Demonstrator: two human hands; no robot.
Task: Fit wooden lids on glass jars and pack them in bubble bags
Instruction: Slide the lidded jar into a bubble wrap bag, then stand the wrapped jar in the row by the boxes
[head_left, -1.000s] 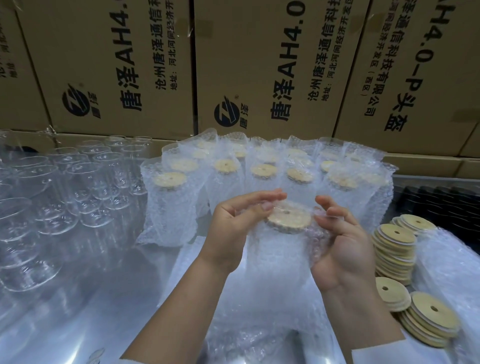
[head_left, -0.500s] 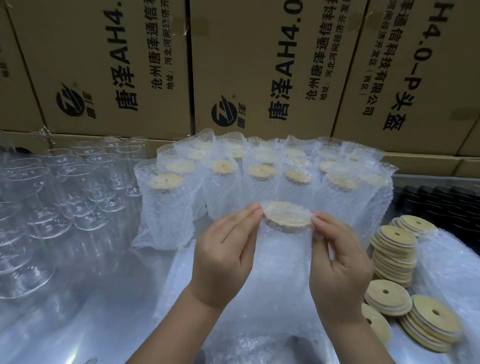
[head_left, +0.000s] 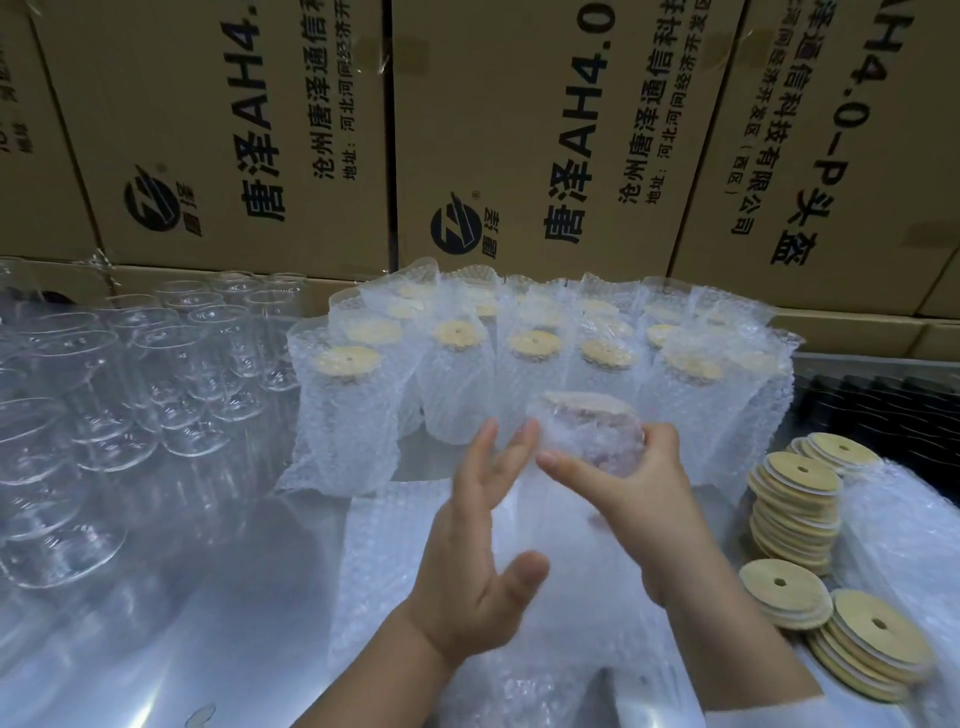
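At left stand bare jars (head_left: 171, 374), centre bagged jars (head_left: 467, 364) before cartons (head_left: 519, 130), at right lid stacks (head_left: 795, 504).

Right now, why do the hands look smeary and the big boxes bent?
Head view: the left hand, the right hand and its clear bubble-bagged jar are motion-blurred; the wide lens bows the brown cardboard boxes; light glares off the shiny silver tabletop.
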